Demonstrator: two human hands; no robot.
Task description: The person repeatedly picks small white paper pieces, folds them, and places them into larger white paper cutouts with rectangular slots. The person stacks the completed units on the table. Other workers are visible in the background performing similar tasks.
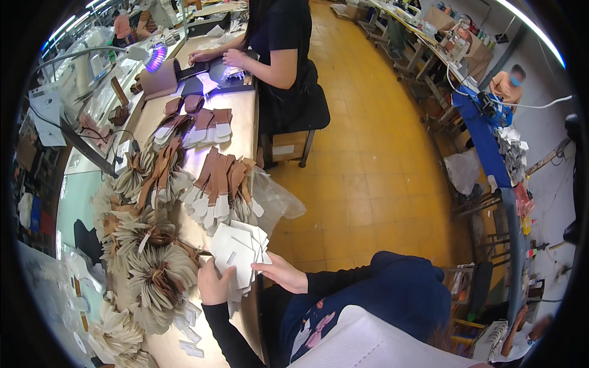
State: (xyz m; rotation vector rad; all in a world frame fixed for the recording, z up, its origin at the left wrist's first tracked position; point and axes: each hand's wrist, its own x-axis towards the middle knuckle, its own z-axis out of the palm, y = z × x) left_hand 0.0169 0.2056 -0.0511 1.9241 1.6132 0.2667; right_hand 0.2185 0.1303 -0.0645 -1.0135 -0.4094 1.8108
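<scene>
A stack of flat, pale cut pieces (236, 246) is held between my two hands above the near part of the table. My left hand (215, 283) grips the stack's lower left side, its thumb lying on top. On the opposite side, my right hand (283, 273) pinches the right edge, where several pieces fan out unevenly. A small printed label shows on the uppermost piece. Just beyond the stack lie brown strips with pale rounded ends (216, 184). Thick, fanned bundles of pale pieces with brown parts (161, 276) are heaped left of my left hand.
Clear plastic film (276, 196) hangs over the table's right edge. Farther along, a seated co-worker (279, 49) works under a lit lamp (154, 56). A stool (316, 104) stands on the yellow tiled floor (362, 165). Small pale pieces (191, 348) lie near my left forearm.
</scene>
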